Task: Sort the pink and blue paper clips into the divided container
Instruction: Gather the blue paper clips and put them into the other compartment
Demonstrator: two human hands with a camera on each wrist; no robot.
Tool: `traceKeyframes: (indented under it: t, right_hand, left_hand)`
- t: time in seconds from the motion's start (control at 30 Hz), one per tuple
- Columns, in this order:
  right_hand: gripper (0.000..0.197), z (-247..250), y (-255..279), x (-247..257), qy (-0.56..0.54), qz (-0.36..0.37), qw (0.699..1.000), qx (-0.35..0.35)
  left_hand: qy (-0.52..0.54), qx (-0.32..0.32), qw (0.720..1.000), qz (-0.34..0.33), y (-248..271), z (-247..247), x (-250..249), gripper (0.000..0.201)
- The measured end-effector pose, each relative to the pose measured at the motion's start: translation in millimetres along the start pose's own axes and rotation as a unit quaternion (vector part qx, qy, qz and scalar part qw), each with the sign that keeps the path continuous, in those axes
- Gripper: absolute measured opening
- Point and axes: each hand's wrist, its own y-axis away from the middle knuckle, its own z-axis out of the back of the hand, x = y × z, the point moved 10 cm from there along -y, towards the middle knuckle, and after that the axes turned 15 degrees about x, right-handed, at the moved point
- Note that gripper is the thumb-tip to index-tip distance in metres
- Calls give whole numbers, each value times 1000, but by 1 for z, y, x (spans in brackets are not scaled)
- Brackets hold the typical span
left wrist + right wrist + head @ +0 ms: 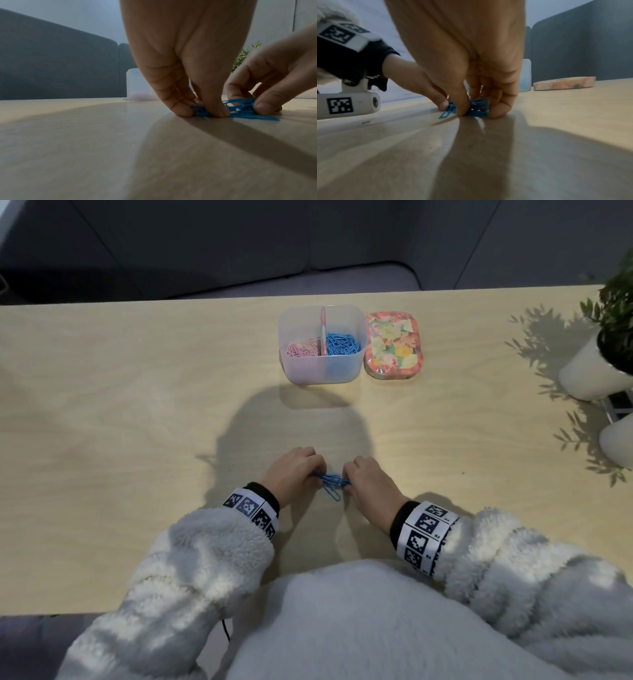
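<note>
- Centrally, head view: small heap of loose blue clips (333, 483) on the pale wood counter (137, 412), near its front edge, pinched from both sides.
- Left hand (294, 474) at the heap's left end, fingers curled down onto the clips; right hand (368, 483) at the right end, fingers likewise curled onto them.
- One clip projecting from the heap toward the wearer, flat on the counter.
- Divided container (322, 344) well apart from the heap, toward the far edge; pink clips (301, 349) in the left compartment, sorted blue clips (342, 344) in the right.
- Floral tin (393, 344) just beside the container's right wall; potted plant (613, 337) at the far right.
- Fluffy white sleeves (191, 563) with marker bands at both wrists.
- Left wrist view: left hand (185, 67) with thumb and fingertips (219, 112) closed on the blue clips (243, 109), pressed to the counter; right hand (267, 83) gripping the opposite end.
- Container (135, 83) blurred behind the fingers.
- Right wrist view: right hand (471, 60) with thumb and fingers closed around a bundle of clips (479, 108); left hand (419, 83) pinching the other end, one clip slanting down to the counter.
- Floral tin (563, 83) lying flat in the background.
</note>
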Motion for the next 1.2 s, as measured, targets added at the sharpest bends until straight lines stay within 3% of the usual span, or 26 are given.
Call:
traceKeyframes:
  t: [0.17, 0.33, 0.43, 0.6, 0.7, 0.8, 0.9, 1.0, 1.1, 1.2]
  right_hand:
    - [16, 1, -1, -5, 64, -12, 998, -3]
    - [22, -2, -9, -18, 248, -74, 966, 5]
    - [26, -3, -19, -20, 264, -52, 963, -17]
    - [23, 20, -30, -34, 168, -49, 985, 3]
    - [18, 50, -29, -45, -14, -23, 999, -38]
    - [10, 101, -29, -51, -159, 0, 983, -87]
    - [9, 164, -39, -44, -183, 22, 969, -163]
    - [17, 208, -59, -45, -187, -2, 962, -200]
    - [27, 220, -78, -36, -135, -16, 977, -164]
    - [29, 212, -68, -17, -41, 9, 982, -184]
  left_hand:
    - [-16, -13, 1000, 10, 1, -1, -1, 15]
    - [1, 11, 1000, 27, -3, -4, 2, 21]
    - [-22, 15, 999, 25, -5, -5, -1, 19]
    - [-57, 3, 998, 7, -3, -7, -6, 19]
    - [-63, 15, 998, 9, -4, -10, -5, 26]
    - [-90, 26, 996, 2, -6, -12, -8, 26]
    - [-93, 31, 995, -4, -7, -11, -8, 24]
    - [-92, 41, 995, -9, -9, -13, -6, 22]
    - [-89, 53, 995, -8, -10, -15, -3, 21]
    - [-104, 53, 993, -10, -11, -17, -3, 21]
